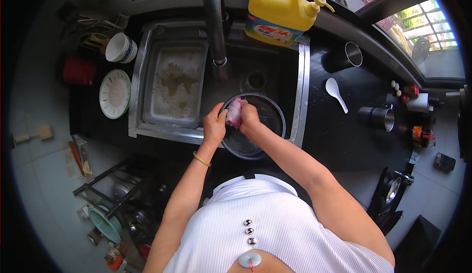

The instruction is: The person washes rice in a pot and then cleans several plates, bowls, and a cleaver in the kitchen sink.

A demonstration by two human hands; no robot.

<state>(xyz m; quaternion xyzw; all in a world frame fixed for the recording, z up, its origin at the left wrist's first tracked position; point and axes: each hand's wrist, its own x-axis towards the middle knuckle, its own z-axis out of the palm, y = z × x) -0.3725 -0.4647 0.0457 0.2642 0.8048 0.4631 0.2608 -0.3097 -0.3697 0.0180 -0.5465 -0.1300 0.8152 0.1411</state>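
Observation:
A round, dark metal pot (pixel 271 125) rests at the near edge of the sink, tilted slightly, with both hands over it. My right hand (pixel 250 116) is closed on a pink and white cloth (pixel 233 113) pressed against the pot's left inner side. My left hand (pixel 215 123) grips the pot's left rim, its thumb close to the cloth. A faucet (pixel 215 26) reaches over the sink from the back. To the left, a rectangular basin (pixel 202 88) holds cloudy, foamy water. What lies under my fingers is hidden.
A yellow detergent jug (pixel 280 11) stands behind the sink. White bowls (pixel 121 48) and a stack of plates (pixel 115 94) sit left. On the right counter are a white spoon (pixel 336 94), a dark cup (pixel 352 55) and a metal mug (pixel 387 119).

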